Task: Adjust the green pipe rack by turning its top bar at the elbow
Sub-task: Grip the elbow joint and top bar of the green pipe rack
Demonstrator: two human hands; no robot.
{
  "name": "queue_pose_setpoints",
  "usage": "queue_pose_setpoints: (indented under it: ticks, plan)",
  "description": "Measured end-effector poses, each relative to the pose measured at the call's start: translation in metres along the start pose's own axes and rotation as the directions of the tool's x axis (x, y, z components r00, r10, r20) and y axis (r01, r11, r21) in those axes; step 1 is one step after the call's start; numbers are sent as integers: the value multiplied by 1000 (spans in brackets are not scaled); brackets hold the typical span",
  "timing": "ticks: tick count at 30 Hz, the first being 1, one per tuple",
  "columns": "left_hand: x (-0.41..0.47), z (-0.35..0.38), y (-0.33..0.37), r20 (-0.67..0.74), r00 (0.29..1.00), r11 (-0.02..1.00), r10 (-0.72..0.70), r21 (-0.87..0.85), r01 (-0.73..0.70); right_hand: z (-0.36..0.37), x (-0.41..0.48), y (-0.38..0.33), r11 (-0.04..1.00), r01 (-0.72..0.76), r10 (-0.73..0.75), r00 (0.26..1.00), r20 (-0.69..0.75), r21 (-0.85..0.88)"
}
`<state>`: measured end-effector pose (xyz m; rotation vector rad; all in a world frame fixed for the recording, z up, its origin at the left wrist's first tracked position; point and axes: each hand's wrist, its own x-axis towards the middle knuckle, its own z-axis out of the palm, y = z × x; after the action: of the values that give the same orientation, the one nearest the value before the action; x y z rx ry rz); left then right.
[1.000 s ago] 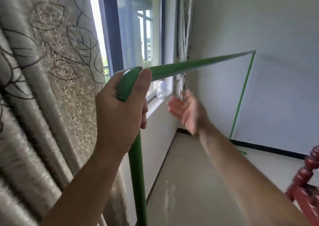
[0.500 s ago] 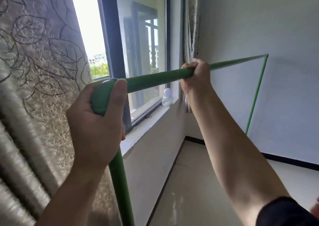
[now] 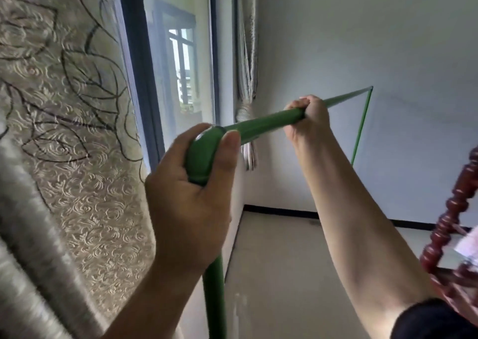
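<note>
green pipe rack (image 3: 363,121) | left hand (image 3: 191,196) clenched round elbow (image 3: 203,155), half hiding it | right hand (image 3: 307,121) fisted on top bar (image 3: 263,126)

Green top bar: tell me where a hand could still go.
Free: the green top bar between left hand at the elbow and right hand; beyond the right hand toward the far corner. Crowded: the near elbow.

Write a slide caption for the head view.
Left hand grips the green elbow while right hand holds the top bar beside a curtained window.
</note>
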<state>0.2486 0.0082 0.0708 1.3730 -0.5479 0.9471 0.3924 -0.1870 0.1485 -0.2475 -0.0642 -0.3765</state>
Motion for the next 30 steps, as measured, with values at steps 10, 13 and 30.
queue_pose_setpoints:
  ticks: [10, 13, 30]
  plan:
    - [12, 31, -28, 108, 993, 996, 44, -85, -34, -36, 11, -45, 807, 103, -192, 977, -93, -581]
    - [21, 46, -45, 121, 993, 995, 13, -96, -1, -66, 17, -55, -103, 434, -556, 721, 414, -895]
    - [23, 65, -82, 41, 993, 993, -108, -46, 110, -33, 67, -64, -784, 507, 115, 685, 719, -358]
